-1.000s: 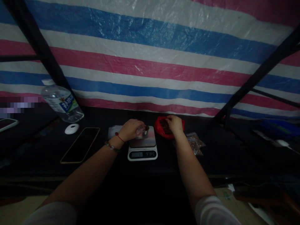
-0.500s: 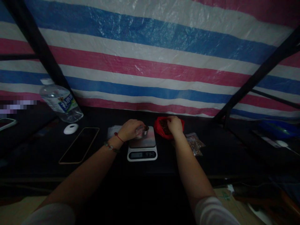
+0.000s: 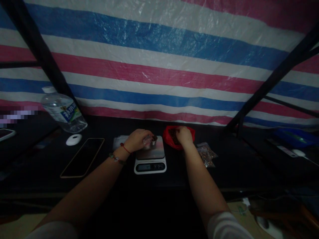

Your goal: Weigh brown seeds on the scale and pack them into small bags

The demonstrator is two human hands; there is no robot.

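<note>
My left hand (image 3: pixel 138 139) is closed on a small clear plastic bag (image 3: pixel 147 141) above the plate of a white kitchen scale (image 3: pixel 150 167). Right beside the bag is a small metallic cup-like piece (image 3: pixel 154 142) with something brown at its top; whether my fingers also hold it is unclear. My right hand (image 3: pixel 184 135) reaches into an open red plastic bag (image 3: pixel 167 141) of small brown bits (image 3: pixel 173 135). Its fingers are curled, with the tips hidden among the bits. Filled clear zip bags (image 3: pixel 206 156) lie right of my right forearm.
Flat clear bags (image 3: pixel 119 142) lie left of the scale. Further left are a phone (image 3: pixel 83 157), a white rounded object (image 3: pixel 73 139) and a large clear bottle (image 3: pixel 65 111). A striped sheet (image 3: pixel 159 73) hangs behind the black table (image 3: pixel 239 172), between dark metal posts (image 3: pixel 267 84).
The whole view has shifted slightly. My right hand has moved a little within the red bag; my left hand stays over the scale with the clear bag.
</note>
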